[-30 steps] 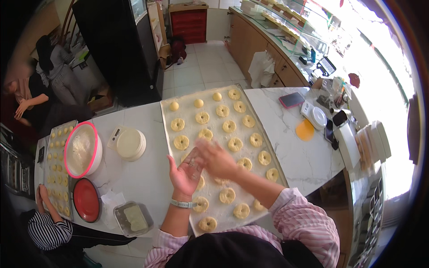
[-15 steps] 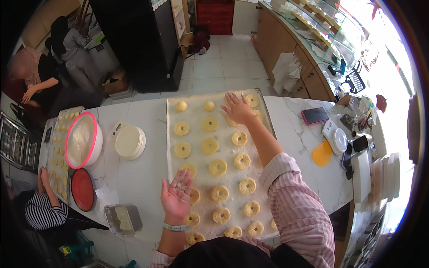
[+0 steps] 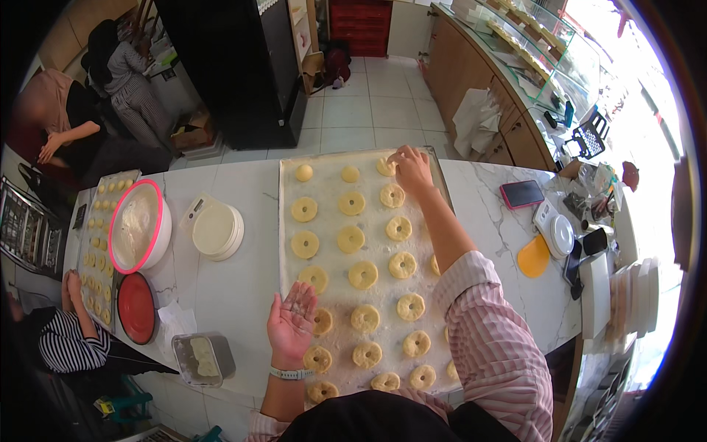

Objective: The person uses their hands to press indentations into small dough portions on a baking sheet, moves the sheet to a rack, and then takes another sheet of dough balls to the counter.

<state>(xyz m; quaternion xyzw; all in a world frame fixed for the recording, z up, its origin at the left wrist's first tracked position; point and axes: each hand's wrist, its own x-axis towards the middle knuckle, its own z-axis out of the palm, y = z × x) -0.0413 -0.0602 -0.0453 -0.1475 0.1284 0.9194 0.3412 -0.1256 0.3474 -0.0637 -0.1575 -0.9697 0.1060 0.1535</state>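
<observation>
My left hand is open, palm up with fingers stretched, and flour dusts its palm. It hovers over the left edge of a large baking tray and partly covers a dough ring. At the tray's far right, my right hand has bent fingers drawn together beside a pale dough ring; whether a bit of dough is between the fingertips is hidden. Rows of dough rings lie on the floured tray. Two round dough balls sit in its far row.
Left of the tray are a kitchen scale, a pink-rimmed dough bowl, a red lid, a metal tin and another dough tray. A phone and yellow scraper lie right. Other people stand left.
My right hand has gone from spread flat over the far right dough to bent, drawn-together fingers. My left hand stays about where it was. The view has shifted slightly.
</observation>
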